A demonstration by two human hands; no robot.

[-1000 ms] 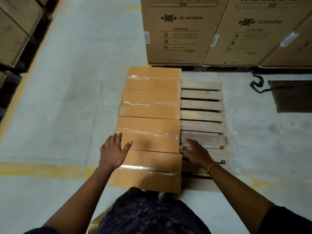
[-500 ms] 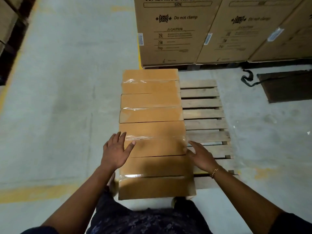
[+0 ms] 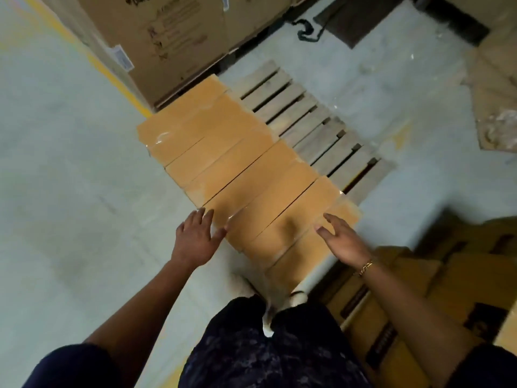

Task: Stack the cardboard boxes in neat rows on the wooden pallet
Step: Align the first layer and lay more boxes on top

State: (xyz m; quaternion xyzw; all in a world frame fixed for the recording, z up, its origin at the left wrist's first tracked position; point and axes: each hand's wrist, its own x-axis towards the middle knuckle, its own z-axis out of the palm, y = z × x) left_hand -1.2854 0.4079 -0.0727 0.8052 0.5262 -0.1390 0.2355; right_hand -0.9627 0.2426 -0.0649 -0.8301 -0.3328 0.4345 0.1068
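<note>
**Flat tan boxes: one row down, half the pallet bare**

Boxes (image 3: 246,175) laid side by side in a single row, long sides touching, along the left half of the wooden pallet (image 3: 321,135). Right half bare slats.

Probably stiff and fairly light, judging by the thin flat shape and crisp edges. Likely to dent under a hard squeeze at mid-length. Glossy clear tape (image 3: 161,137) along the top seams, probably slick under a palm. Best taken at the two short ends with flat palms, or with fingers hooked under the bottom edges. No handles or cut-outs to be seen.

Plain orange-tan card, no print visible, with tape glinting here and there.

Left hand (image 3: 195,236) spread wide at the left end of the nearest boxes, holding nothing, thumb at the box edge. Right hand (image 3: 341,239) also spread and empty, over the top of the nearest box. Contact too blurred to tell. Bracelet (image 3: 363,268) on the right wrist.

Grey floor (image 3: 70,163) all round, with a yellow line (image 3: 117,77) running beside the big cartons (image 3: 167,37) behind the pallet. Heap (image 3: 419,289) of darker cardboard near the right arm.
</note>
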